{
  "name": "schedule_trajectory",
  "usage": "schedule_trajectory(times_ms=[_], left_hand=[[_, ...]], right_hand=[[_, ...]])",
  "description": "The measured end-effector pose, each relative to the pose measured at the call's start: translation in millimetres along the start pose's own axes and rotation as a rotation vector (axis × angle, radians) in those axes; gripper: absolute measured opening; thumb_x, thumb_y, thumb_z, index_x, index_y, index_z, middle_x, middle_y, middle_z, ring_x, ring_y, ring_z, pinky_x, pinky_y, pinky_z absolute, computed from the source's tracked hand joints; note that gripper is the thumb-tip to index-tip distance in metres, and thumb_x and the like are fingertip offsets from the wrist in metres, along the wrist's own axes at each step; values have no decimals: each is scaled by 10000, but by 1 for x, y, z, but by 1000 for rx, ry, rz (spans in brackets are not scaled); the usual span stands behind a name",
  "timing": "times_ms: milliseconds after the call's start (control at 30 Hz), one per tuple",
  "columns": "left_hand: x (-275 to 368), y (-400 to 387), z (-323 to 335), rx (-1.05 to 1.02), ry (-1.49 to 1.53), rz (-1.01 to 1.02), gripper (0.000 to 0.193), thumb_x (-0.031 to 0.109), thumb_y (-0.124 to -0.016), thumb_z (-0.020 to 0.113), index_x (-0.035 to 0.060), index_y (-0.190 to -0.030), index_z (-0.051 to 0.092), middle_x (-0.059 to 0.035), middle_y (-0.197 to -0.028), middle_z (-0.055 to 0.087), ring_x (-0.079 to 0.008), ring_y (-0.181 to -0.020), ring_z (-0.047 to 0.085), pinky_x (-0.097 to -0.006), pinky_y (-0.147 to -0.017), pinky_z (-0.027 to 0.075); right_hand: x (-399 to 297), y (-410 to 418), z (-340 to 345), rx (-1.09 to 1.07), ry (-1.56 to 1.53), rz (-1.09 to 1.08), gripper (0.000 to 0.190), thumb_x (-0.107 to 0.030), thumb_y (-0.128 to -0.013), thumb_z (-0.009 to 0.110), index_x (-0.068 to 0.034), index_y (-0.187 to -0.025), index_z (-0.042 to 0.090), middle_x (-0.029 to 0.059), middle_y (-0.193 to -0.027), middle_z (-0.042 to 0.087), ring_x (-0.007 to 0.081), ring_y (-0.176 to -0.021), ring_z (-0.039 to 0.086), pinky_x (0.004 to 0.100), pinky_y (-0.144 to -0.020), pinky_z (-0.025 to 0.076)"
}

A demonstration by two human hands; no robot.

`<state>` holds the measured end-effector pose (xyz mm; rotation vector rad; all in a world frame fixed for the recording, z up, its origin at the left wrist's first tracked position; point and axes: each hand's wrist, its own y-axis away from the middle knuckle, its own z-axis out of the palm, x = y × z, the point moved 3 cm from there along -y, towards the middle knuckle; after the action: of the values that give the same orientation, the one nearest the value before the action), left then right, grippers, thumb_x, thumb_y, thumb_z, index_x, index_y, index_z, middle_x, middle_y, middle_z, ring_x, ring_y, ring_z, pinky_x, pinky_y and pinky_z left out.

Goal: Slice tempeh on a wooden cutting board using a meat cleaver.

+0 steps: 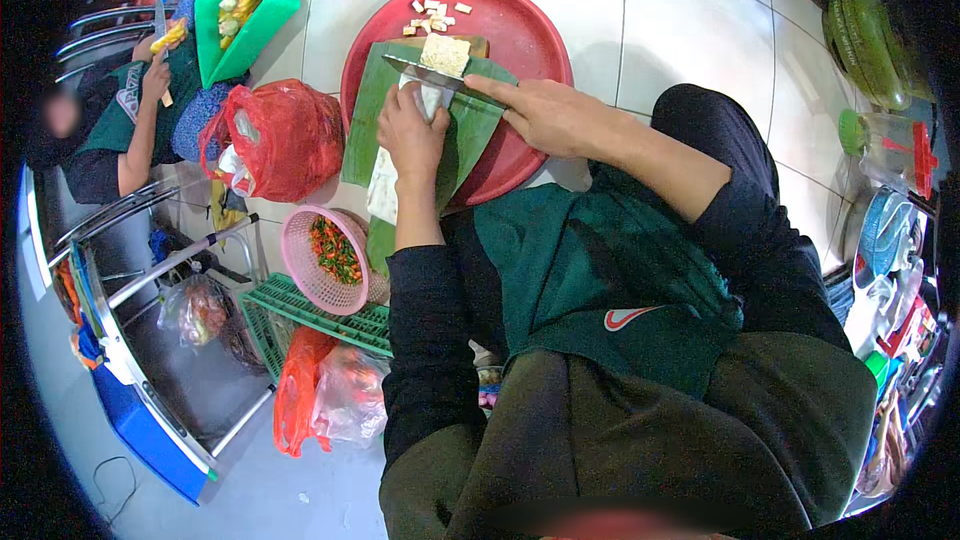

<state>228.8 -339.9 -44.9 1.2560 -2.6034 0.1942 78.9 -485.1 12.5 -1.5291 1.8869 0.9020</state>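
Across a pale block of what looks like tempeh [446, 54], a kitchen knife [421, 72] lies crosswise in my right hand [555, 114], its forefinger stretched towards the blade. My left hand [412, 127] grips the white-wrapped part [429, 97] of the block, just on the near side of the blade. Under them are a green banana leaf [364, 139] and a wooden board [478, 45], mostly covered, on a round red tray [536, 34]. Several small cut pieces [433, 15] lie beyond the board. Another long white piece [383, 187] is partly hidden by my left wrist.
To the left are a red plastic bag [300, 139], a pink basket [292, 262] of chillies and a green crate [262, 307]. Farther left, a co-worker [112, 120] holds a knife near a green container [281, 15]. Large green fruits [870, 52] and a plastic jar [892, 146] stand right.
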Motion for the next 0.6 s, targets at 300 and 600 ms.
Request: schedule_trajectory(times_ms=[300,600], left_hand=[[-2,-1,2,16,-6,22,560,241,-709,706,103,-1207,489,-168,-1315,443,-372,-1187,426,-509,-956,348],[-7,-2,6,-4,-62,20,704,307,-696,738,10,-1261,442,-195,-1327,434,-389,-1179,430,-505,-969,349]], right_hand=[[-8,3,2,-27,88,27,526,-171,-927,439,-235,-1426,285,211,-845,563,370,-804,598,449,-746,479],[-18,15,21,86,188,-68,614,-76,-840,462,-187,-1418,287,259,-839,557,377,-652,636,448,-538,529]])
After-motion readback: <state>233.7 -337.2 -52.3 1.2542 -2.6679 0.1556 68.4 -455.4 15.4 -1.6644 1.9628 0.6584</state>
